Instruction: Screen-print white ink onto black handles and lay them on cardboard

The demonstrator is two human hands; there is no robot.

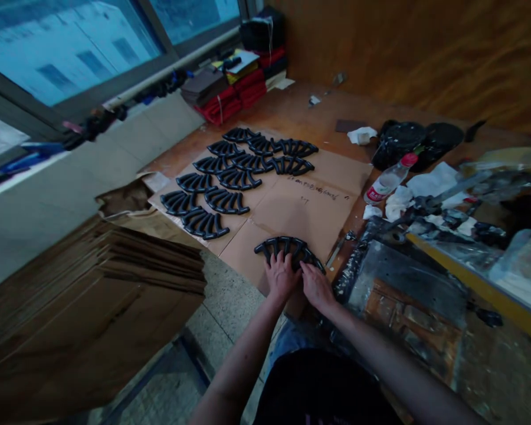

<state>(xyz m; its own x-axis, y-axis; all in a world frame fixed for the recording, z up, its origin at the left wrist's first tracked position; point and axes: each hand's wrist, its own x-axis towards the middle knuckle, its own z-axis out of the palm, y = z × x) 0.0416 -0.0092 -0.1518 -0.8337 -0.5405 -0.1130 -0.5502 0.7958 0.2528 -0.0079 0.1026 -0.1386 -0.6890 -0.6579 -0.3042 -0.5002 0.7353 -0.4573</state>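
Observation:
A black fan-shaped ribbed piece (285, 243) lies on the cardboard sheet (274, 203) near its front edge. The fingers of my left hand (282, 276) are bent over its inner side, gripping between the ribs. Close beside it, my right hand (317, 287) has its fingers closed on the right end of the same piece; the fingertips are partly hidden. Farther left on the cardboard, several like black fan-shaped pieces (226, 201) lie in slanting rows. Handwriting marks the cardboard behind my hands.
To the left stands a stack of cardboard sheets (150, 313). A plastic bottle with a red cap (387, 184), crumpled tissues (398, 203) and two black containers (400, 141) are on the right, beside a cluttered, stained tray (393, 265). Red folded bundles (234, 100) sit by the window.

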